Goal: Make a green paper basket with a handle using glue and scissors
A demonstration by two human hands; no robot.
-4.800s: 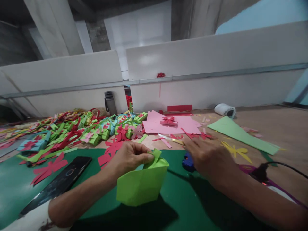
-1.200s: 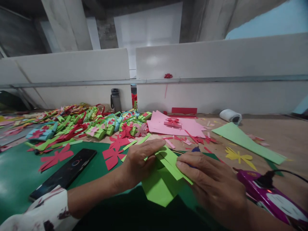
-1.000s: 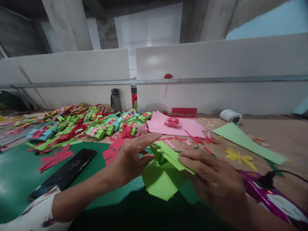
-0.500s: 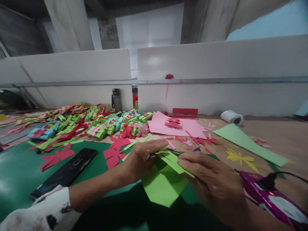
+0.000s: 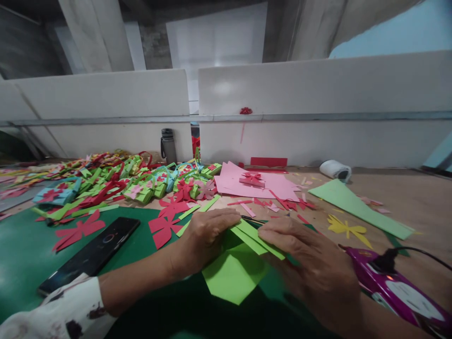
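Note:
A folded lime-green paper piece (image 5: 236, 273) lies on the dark green mat (image 5: 28, 249) in front of me. My left hand (image 5: 206, 233) presses down on its left side, fingers curled over the folded flaps. My right hand (image 5: 310, 266) lies flat on its right side, fingertips on the long green flap (image 5: 254, 238). Both hands pin the paper between them. A black phone (image 5: 90, 252) rests on the mat to the left. Red paper flowers (image 5: 164, 226) lie just beyond my left hand.
A heap of green, blue and red paper baskets (image 5: 116, 183) covers the table's left. Pink sheets (image 5: 257, 183), a light green sheet (image 5: 360, 207), a yellow cut-out (image 5: 348, 228) and a white roll (image 5: 334, 169) lie further back. A purple glue gun (image 5: 395, 292) with cable sits at right. A dark bottle (image 5: 168, 145) stands by the partition.
Earlier my left hand held the green paper upright as a pouch while my right reached away. Now the paper lies flattened on the mat, both hands pressing its folds.

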